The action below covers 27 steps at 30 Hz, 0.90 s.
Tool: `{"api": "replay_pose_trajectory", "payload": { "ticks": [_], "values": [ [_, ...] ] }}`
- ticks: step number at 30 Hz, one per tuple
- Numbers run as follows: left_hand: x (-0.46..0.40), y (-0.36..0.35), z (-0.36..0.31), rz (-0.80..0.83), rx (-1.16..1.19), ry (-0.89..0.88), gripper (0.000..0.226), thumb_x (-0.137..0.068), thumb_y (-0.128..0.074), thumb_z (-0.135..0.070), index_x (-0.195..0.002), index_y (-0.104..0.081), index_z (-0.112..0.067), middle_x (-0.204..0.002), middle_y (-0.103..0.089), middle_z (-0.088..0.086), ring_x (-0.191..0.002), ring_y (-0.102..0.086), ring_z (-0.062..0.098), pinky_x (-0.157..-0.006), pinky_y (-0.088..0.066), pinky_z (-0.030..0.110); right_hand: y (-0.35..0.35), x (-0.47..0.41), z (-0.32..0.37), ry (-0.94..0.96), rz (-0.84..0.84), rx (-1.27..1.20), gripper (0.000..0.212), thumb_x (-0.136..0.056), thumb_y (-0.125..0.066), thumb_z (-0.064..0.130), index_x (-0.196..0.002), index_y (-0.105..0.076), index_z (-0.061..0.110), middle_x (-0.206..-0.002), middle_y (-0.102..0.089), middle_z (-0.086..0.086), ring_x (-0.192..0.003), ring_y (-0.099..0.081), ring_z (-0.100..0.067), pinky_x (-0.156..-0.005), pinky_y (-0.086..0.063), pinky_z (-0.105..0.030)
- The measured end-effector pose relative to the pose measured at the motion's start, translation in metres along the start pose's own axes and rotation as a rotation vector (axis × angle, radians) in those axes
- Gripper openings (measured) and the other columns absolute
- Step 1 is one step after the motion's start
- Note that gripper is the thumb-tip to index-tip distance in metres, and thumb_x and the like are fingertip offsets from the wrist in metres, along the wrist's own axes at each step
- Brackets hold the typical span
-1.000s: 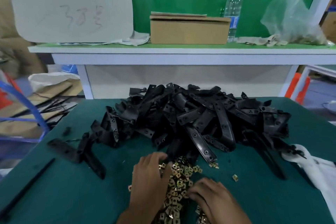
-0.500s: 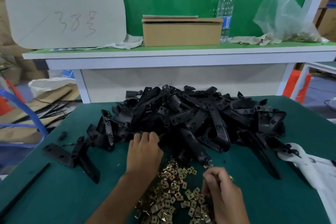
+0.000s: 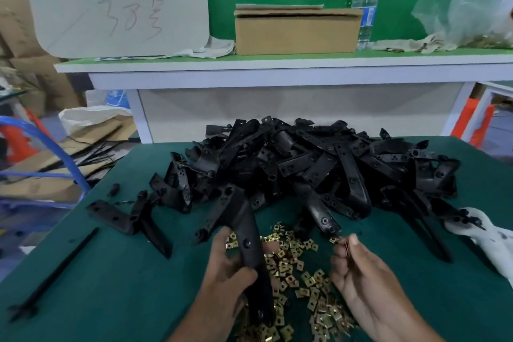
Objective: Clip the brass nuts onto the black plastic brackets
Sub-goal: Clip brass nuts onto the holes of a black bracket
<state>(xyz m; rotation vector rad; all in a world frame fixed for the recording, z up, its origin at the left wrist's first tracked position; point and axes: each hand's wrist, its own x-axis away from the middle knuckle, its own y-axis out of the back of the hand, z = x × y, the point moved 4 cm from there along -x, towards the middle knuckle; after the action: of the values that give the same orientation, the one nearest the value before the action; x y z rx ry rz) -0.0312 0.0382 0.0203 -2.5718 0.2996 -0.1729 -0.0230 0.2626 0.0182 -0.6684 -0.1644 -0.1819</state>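
Observation:
A big heap of black plastic brackets [image 3: 319, 166] lies across the middle of the green table [image 3: 111, 272]. In front of it spreads a pile of small brass nuts [image 3: 302, 280]. My left hand [image 3: 224, 272] grips one long black bracket [image 3: 247, 230], lifted over the nuts with its far end pointing toward the heap. My right hand [image 3: 358, 272] pinches a brass nut [image 3: 345, 244] at its fingertips, just right of the bracket and apart from it.
Two loose brackets [image 3: 125, 216] and a thin black rod [image 3: 55, 272] lie at the left. A white cloth [image 3: 488, 241] sits at the right edge. Behind, a shelf carries a cardboard box [image 3: 295, 30], a water bottle [image 3: 366, 0], a plastic bag [image 3: 460, 5] and a grey sign [image 3: 116, 8].
My left hand reached into the heap, took a long bracket and pulled it back over the nuts. My right hand picked a nut from the pile and raised it.

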Motion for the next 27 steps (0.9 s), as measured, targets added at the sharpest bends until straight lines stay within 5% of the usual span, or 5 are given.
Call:
{"api": "replay_pose_trajectory", "payload": {
  "ticks": [6, 10, 17, 23, 27],
  "values": [
    [0.007, -0.001, 0.009, -0.027, -0.198, 0.081, 0.052, -0.073, -0.075, -0.07, -0.1, -0.077, -0.025, -0.098, -0.074, 0.026, -0.068, -0.071, 0.033, -0.056, -0.057, 0.036, -0.001, 0.0, -0.004, -0.146, 0.04, -0.137, 0.029, -0.092, -0.057, 0.029, -0.105, -0.058, 0.003, -0.076, -0.064, -0.007, -0.057, -0.06, -0.01, -0.046, -0.055, -0.022],
    [0.008, -0.003, 0.014, -0.048, -0.474, -0.07, 0.054, -0.081, -0.057, -0.076, -0.085, -0.077, -0.027, -0.058, -0.059, -0.008, -0.048, -0.054, 0.007, -0.047, -0.04, 0.016, -0.002, 0.001, -0.006, -0.192, 0.059, -0.189, 0.016, -0.091, -0.058, 0.025, -0.093, -0.056, 0.009, -0.072, -0.056, -0.004, -0.054, -0.052, -0.008, -0.045, -0.051, -0.02],
    [0.014, -0.008, 0.013, -0.029, -0.774, -0.34, 0.021, -0.082, -0.063, -0.06, -0.098, -0.074, -0.052, -0.064, -0.066, -0.023, -0.057, -0.057, -0.009, -0.053, -0.04, 0.007, -0.005, 0.003, -0.01, -0.212, 0.129, -0.161, 0.017, -0.094, -0.057, 0.029, -0.09, -0.057, 0.012, -0.072, -0.05, -0.002, -0.054, -0.046, -0.009, -0.045, -0.047, -0.021],
    [0.015, -0.006, 0.018, -0.044, -0.904, -0.338, 0.023, -0.086, -0.058, -0.063, -0.103, -0.07, -0.053, -0.075, -0.074, -0.015, -0.068, -0.07, 0.004, -0.061, -0.058, 0.032, -0.004, 0.005, -0.008, -0.22, 0.159, -0.079, 0.031, -0.086, -0.058, 0.0, -0.115, -0.069, -0.003, -0.115, -0.071, -0.019, -0.074, -0.069, -0.014, -0.059, -0.058, -0.022],
    [0.015, -0.005, 0.019, -0.036, -0.811, -0.319, 0.026, -0.084, -0.061, -0.061, -0.105, -0.072, -0.051, -0.086, -0.078, -0.008, -0.081, -0.075, 0.012, -0.073, -0.06, 0.047, -0.006, 0.006, -0.009, -0.218, 0.21, -0.032, 0.021, -0.091, -0.058, 0.007, -0.106, -0.073, 0.008, -0.098, -0.07, -0.009, -0.069, -0.059, -0.01, -0.051, -0.05, -0.02]
  ]
}}
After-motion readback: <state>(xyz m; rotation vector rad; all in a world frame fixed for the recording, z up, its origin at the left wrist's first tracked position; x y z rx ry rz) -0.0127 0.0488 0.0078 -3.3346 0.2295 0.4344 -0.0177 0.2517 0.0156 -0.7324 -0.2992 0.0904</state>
